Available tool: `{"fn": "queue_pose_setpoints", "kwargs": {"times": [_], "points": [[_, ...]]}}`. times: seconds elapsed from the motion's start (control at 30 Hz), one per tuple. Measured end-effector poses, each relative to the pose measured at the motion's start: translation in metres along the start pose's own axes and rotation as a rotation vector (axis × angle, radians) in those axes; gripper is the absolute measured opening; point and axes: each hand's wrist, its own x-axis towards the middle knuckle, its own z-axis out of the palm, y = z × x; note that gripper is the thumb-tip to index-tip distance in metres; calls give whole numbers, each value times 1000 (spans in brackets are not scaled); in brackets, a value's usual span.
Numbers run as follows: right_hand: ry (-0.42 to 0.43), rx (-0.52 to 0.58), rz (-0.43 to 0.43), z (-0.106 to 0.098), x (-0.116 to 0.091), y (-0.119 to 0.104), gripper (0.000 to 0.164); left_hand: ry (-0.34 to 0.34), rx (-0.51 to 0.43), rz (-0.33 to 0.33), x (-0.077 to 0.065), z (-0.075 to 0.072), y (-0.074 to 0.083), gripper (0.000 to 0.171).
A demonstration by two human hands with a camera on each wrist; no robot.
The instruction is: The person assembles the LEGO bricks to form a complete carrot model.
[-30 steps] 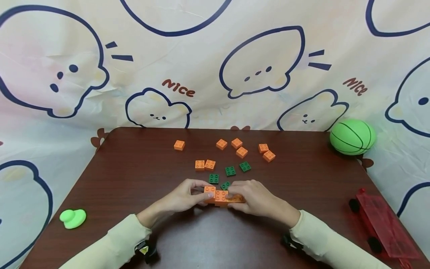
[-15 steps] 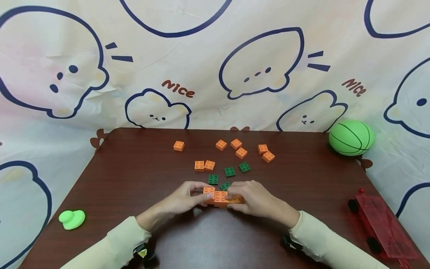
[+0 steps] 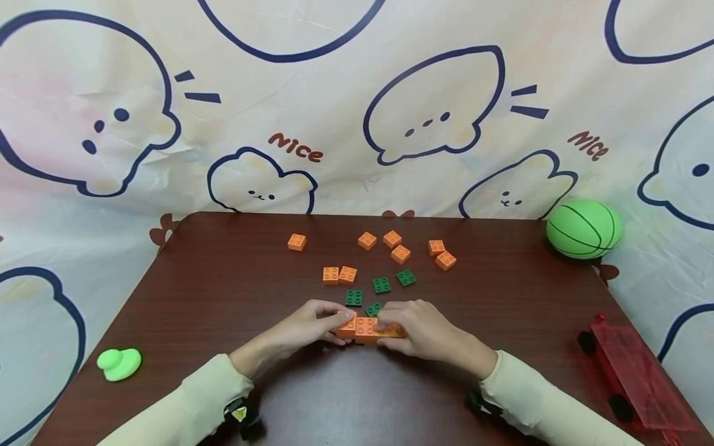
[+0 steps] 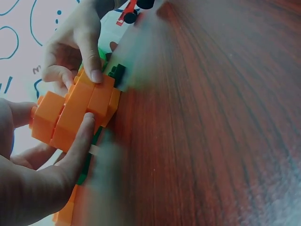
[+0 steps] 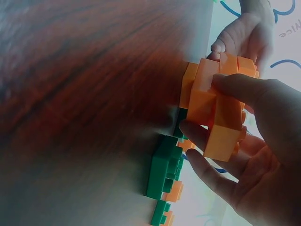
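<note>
Several orange toy building bricks [image 3: 365, 328] are joined in a stepped stack in front of the person. My left hand [image 3: 304, 328] grips the stack's left end, thumb on the top brick and other fingers behind and below. On the right end, my right hand [image 3: 424, 329] pinches the bricks between thumb and fingers, covering part of them. The left wrist view shows the stack's stepped orange side [image 4: 75, 115], with a left fingertip pressed to a lower brick. A green brick [image 3: 373, 309] lies just behind the stack, another green brick [image 3: 354, 298] to its left.
Two more green bricks lie beyond, one being the far green brick [image 3: 406, 277]. Several loose orange bricks [image 3: 400, 254] are spread toward the back. A green ball [image 3: 584, 228] sits back right, a red toy cart [image 3: 638, 375] front right, a light green toy [image 3: 119, 364] at left.
My left thumb has shifted up from the front of the left brick onto its top, and the left fingers have come lower around it. My right hand keeps its hold.
</note>
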Motion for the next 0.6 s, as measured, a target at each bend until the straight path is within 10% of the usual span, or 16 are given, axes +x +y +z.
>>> {"fn": "queue_pose_setpoints", "kwargs": {"times": [0.6], "points": [[-5, -10, -3, 0, 1, 1, 17, 51, 51, 13, 1, 2, 0, 43]]}}
